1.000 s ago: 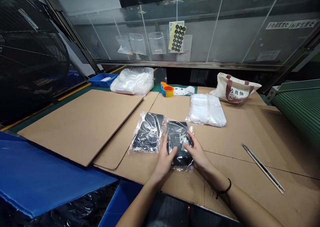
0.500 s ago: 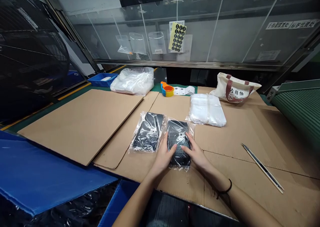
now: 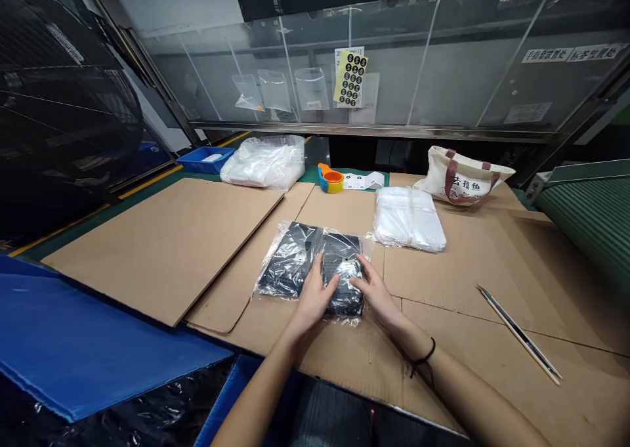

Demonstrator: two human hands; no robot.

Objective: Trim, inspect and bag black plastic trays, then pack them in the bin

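Note:
A flat black perforated piece in a clear plastic bag (image 3: 341,297) lies on the cardboard between my hands. My left hand (image 3: 314,296) holds its left edge, thumb on top of the plastic and fingers along the side. On the opposite edge, my right hand (image 3: 381,297) has its fingertips and thumb on the same bagged piece. A second bagged black piece (image 3: 287,263) lies just left of it, and the bags meet or overlap. Where the left fingers tuck between the two pieces, they are partly hidden.
Cardboard sheets (image 3: 167,237) cover the table. Behind are a stack of clear bags (image 3: 411,218), an orange, yellow and blue tape holder (image 3: 331,179), a large plastic bag (image 3: 266,161), a blue tray (image 3: 207,161) and a cloth bag (image 3: 462,181). Tweezers (image 3: 516,334) lie at right.
Both hands and the bagged piece between them have shifted left, closing the gap to the second bagged piece. The camera view has tilted slightly.

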